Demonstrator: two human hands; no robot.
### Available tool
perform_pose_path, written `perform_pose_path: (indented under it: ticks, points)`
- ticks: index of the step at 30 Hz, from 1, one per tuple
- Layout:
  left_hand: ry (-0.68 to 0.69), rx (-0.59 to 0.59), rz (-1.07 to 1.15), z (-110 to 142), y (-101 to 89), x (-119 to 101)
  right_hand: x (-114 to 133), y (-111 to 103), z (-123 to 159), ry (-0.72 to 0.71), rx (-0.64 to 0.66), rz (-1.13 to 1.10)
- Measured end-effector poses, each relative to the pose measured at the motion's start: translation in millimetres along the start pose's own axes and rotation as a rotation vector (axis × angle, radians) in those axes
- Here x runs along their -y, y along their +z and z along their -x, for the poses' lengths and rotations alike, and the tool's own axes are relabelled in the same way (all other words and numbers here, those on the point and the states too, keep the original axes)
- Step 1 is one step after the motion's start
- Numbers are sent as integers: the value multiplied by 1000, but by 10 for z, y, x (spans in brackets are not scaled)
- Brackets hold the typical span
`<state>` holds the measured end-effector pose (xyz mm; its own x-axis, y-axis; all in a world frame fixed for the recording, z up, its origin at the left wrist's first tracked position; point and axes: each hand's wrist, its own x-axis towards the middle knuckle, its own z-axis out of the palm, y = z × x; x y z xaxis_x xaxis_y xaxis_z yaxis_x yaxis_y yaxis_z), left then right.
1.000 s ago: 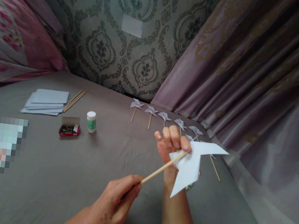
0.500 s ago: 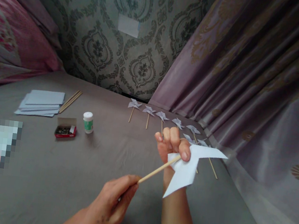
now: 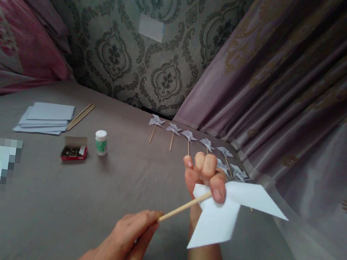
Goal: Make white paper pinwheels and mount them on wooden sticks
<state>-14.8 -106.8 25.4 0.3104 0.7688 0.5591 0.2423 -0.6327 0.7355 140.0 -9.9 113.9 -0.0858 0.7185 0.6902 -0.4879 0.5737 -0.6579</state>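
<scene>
A white paper pinwheel on a thin wooden stick is held between my two hands, tilted up to the right. My left hand is closed round the lower end of the stick. My right hand has curled fingers and its thumb pressed on the middle of the pinwheel, where the stick's upper end meets the paper. Whatever fastens the two is hidden under the thumb. Two large paper blades spread right and down from that spot, in front of my right forearm.
Several finished pinwheels lie in a curved row by the curtain. At left are a stack of white paper, loose wooden sticks, an open red box of small metal pieces and a white-and-green bottle.
The pinwheel has turned, so its blades face me more and reach farther right and down. My right hand has shifted slightly right and down; my left keeps its grip on the stick.
</scene>
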Motion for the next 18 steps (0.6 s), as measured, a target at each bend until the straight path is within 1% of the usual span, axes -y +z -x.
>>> perform_pose_path:
  ticks: [2,3,5,7,9,10,11,12,14,16,18]
  points:
    - [-38,-12,41,-12,-2,-1,-31,-22,-10,-7,9,-16]
    - [-80,-13,70,-29,-3,2,-67,-41,-20,1,1,-22]
    - [-218,-16,157,-84,-3,21,-193,-89,-44,56,-58,-21]
    - [-407,-31,295,-157,2,56,-382,-140,-64,210,-151,-1]
    - [-585,-54,478,-228,7,102,-597,-177,-73,384,-313,-4]
    - [-653,-60,565,-257,10,128,-696,-187,-74,473,-388,-2]
    - [-709,-64,635,-280,12,154,-780,-195,-73,572,-431,2]
    - [-756,-76,689,-296,13,181,-845,-202,-71,671,-463,15]
    - [-821,-103,757,-308,17,235,-914,-231,-63,827,-466,36]
    - [-867,-131,786,-303,23,285,-923,-300,-49,923,-457,53]
    - [-910,-145,780,-293,32,322,-913,-407,-25,988,-491,91]
